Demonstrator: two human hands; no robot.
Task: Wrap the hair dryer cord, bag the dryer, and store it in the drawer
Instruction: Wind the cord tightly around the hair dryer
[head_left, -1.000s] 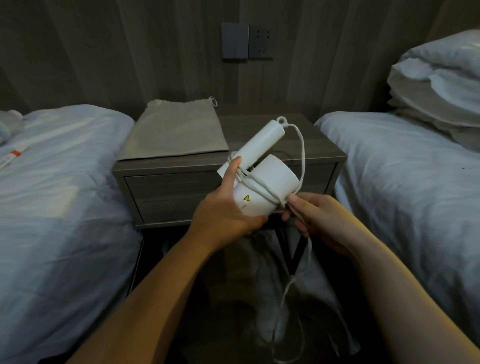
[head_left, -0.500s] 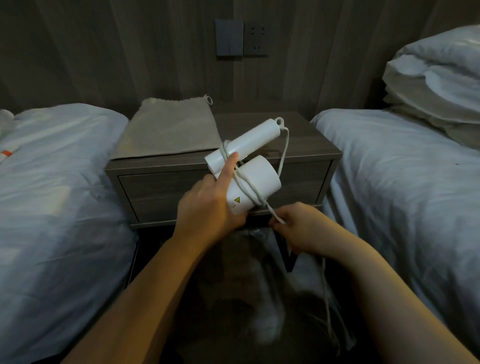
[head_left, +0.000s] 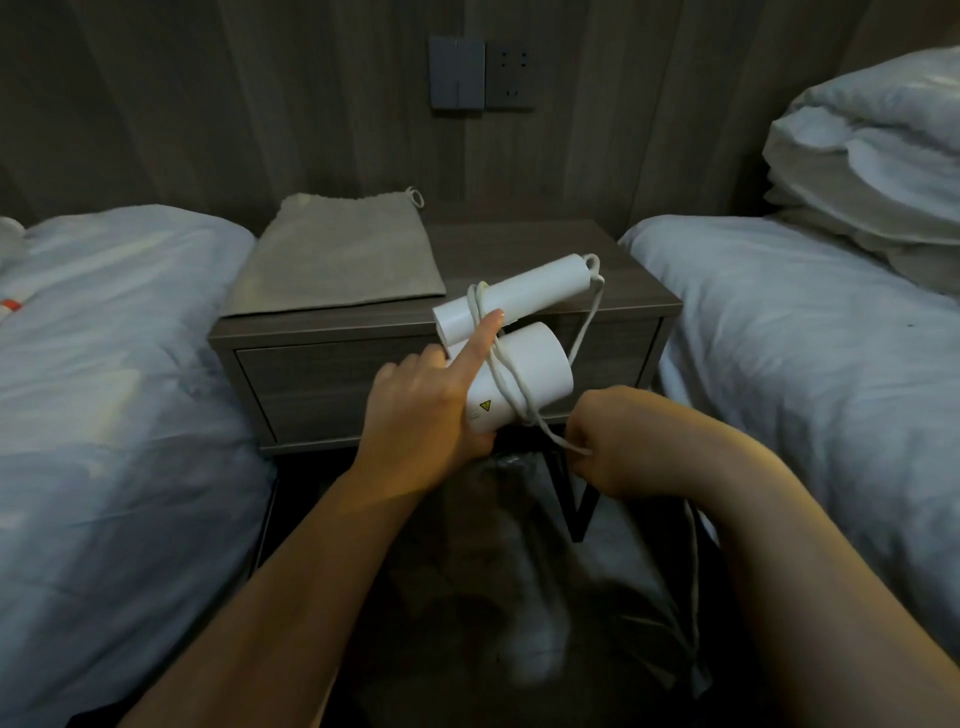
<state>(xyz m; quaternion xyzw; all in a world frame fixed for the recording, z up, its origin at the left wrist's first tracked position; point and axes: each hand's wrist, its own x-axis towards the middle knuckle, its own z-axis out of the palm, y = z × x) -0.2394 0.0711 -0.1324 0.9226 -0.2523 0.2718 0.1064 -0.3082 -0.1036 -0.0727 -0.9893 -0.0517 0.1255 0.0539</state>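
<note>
A white folded hair dryer (head_left: 524, 364) is held in front of the nightstand by my left hand (head_left: 421, 415), whose index finger presses the white cord (head_left: 506, 382) against the body. The cord loops around the handle and barrel, with a strand running from the handle's end down the right side. My right hand (head_left: 621, 441) is closed on the cord just below and right of the dryer, pulling it taut. A flat grey drawstring bag (head_left: 337, 257) lies on the nightstand top, left half. The drawer (head_left: 311, 384) under it is closed.
The wooden nightstand (head_left: 639, 291) stands between two beds with white bedding (head_left: 114, 364) (head_left: 810, 338). Folded pillows (head_left: 872, 171) are stacked on the right bed. A switch and wall socket (head_left: 483, 73) sit on the wall above. Loose cord hangs by my right wrist toward the dark floor.
My right hand has drawn the cord down and to the lower right, tightening the wrap on the dryer. The dryer and my left hand shifted slightly left and the handle tilted flatter.
</note>
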